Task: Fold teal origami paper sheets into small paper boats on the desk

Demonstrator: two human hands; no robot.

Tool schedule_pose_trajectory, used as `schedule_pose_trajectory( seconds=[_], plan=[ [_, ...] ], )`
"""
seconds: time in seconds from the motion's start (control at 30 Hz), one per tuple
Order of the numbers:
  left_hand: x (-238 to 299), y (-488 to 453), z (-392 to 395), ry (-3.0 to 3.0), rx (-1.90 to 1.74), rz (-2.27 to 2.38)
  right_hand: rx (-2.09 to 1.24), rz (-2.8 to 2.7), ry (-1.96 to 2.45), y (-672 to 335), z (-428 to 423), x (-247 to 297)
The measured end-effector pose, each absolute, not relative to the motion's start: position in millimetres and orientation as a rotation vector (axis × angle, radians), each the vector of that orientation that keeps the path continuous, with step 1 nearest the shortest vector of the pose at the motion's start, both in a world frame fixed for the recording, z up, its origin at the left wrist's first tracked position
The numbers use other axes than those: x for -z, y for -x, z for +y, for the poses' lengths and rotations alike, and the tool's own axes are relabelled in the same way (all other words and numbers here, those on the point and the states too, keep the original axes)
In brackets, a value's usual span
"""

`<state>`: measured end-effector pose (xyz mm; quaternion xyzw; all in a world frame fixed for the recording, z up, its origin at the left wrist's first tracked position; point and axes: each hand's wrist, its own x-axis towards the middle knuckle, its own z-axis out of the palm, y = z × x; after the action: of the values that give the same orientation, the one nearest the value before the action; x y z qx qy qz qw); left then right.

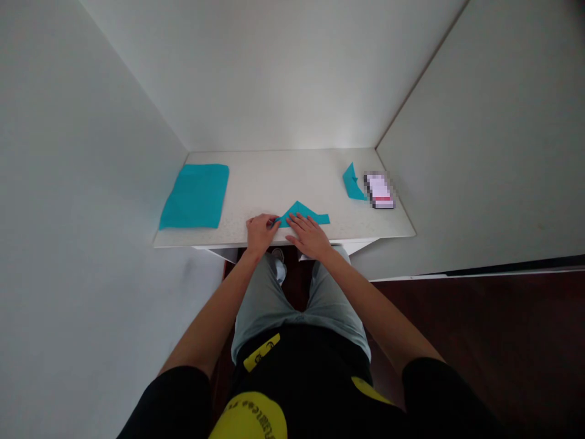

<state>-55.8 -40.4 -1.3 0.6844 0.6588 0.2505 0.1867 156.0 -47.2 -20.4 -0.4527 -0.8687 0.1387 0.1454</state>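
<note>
Left hand (261, 235) and right hand (309, 236), both open flat on folded blue paper (301, 216).
Blue sheet (195, 196) by the tabletop's (274, 183) left edge, small blue fold (353, 183) at back right.

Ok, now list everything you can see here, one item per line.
square paper: one, teal, lying flat at the left of the table
folded paper: one, teal, at the table's near edge, under the hands
small folded paper: one, teal, at the far right of the table
blurred item: one, whitish with a red stripe, beside the small folded paper; too blurred to identify
table: one, white, in front of the person
walls: three, white, around the table
floor: one, dark brown, below the table
shorts: one pair, grey-green, on the person
shirt: one, black with yellow print, on the person
left hand: one, fingertips at the folded paper's left end
right hand: one, resting on the folded paper
</note>
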Motion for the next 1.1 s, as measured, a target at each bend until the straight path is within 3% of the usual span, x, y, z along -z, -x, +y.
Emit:
schedule_pose_trajectory(
  seconds=[0.5, 0.77, 1.1],
  plan=[
    [14.3, 35.0, -95.5, -2.493, -0.442, 1.756, -0.497, -2.424, 1.383, -154.6, -34.3, 9.0],
    [7.8, 30.6, -98.4, -2.566, -0.352, 1.824, -0.226, -1.943, 2.082, -222.5, -17.6, -6.1],
    [-3.1, 18.6, -95.6, -2.473, -0.361, 1.878, -0.474, -1.950, 2.111, -230.9, -11.3, -8.7]
  ],
)
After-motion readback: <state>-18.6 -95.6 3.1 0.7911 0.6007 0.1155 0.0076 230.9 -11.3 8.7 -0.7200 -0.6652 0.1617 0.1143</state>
